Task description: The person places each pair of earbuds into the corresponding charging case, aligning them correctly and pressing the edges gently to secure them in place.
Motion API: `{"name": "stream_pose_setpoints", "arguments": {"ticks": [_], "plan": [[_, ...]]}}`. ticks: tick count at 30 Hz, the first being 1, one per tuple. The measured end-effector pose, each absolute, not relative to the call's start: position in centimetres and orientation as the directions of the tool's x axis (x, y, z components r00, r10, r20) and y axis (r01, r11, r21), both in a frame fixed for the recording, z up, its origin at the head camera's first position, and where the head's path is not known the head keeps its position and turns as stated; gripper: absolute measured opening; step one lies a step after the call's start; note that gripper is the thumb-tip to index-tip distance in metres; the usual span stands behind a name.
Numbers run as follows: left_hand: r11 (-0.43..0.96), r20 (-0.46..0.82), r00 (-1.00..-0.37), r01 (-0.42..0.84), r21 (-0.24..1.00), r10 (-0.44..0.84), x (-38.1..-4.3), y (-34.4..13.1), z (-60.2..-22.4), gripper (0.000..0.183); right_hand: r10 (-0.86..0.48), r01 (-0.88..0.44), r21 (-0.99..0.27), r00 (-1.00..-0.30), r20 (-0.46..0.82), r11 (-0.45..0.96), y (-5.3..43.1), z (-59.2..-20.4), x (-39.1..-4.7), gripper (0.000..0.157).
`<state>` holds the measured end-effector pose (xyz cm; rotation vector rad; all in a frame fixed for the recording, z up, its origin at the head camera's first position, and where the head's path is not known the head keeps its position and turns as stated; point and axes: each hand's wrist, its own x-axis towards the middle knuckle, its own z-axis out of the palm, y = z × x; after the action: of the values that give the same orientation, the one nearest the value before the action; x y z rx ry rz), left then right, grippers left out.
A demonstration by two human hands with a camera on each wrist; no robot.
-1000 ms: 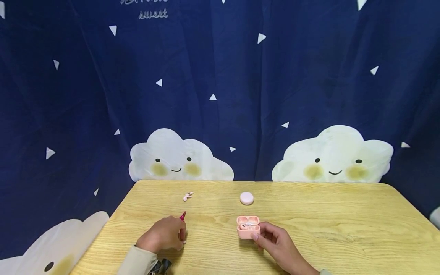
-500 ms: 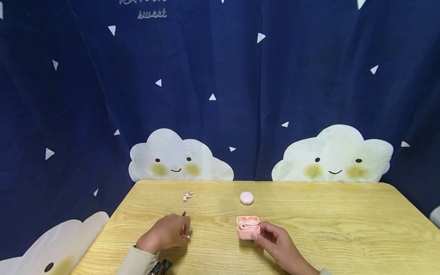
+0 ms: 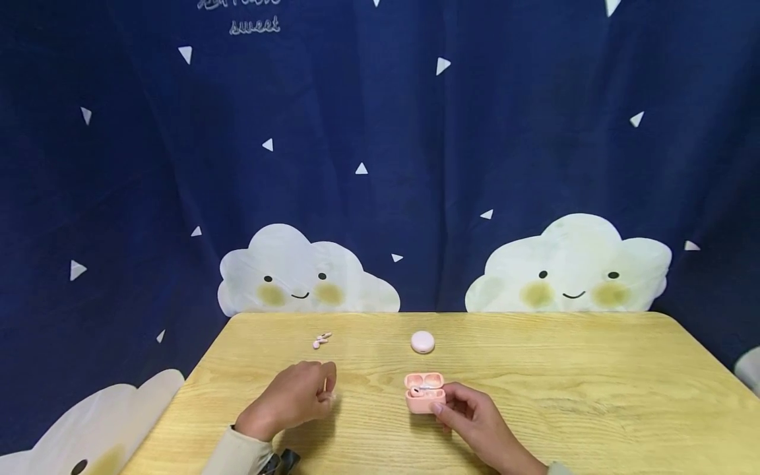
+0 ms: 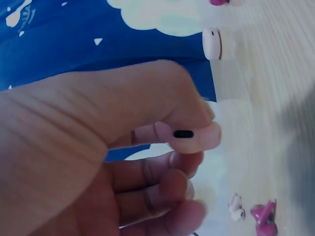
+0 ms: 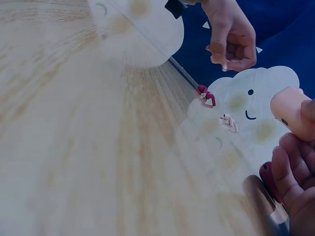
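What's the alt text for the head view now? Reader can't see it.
A person's right hand holds an open pink earbud case with an earbud inside, while their left hand pinches a small pale item. Farther back on the wooden table lie two pale earbuds and a round pale-pink case, before a navy cloud-print curtain.

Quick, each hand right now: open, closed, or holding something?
Left hand: closed, pinching a small earbud.
Right hand: closed, holding the open peach case by its side.

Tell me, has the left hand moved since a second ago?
Yes: the left hand has shifted right, towards the open earbud case, judged against the pale pink earbuds on the table.
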<state>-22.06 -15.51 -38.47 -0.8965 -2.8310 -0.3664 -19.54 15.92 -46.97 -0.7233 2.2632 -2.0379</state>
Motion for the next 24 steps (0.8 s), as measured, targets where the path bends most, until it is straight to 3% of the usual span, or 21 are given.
{"name": "stream_pose_setpoints", "arguments": {"ticks": [10,24], "plan": [[0.774,0.232,-0.786,0.612,0.163,0.573,-22.3,-13.3,-37.0,0.017,-0.34,-0.294,-0.954,-0.904,0.259,0.056,15.8,-46.7,-19.5,0.017],[0.704,0.348,-0.685,0.704,0.091,0.64,-22.6,-9.9,-35.2,0.016,-0.358,-0.308,-0.951,-0.891,0.28,0.02,15.8,-46.6,-19.4,0.017]]}}
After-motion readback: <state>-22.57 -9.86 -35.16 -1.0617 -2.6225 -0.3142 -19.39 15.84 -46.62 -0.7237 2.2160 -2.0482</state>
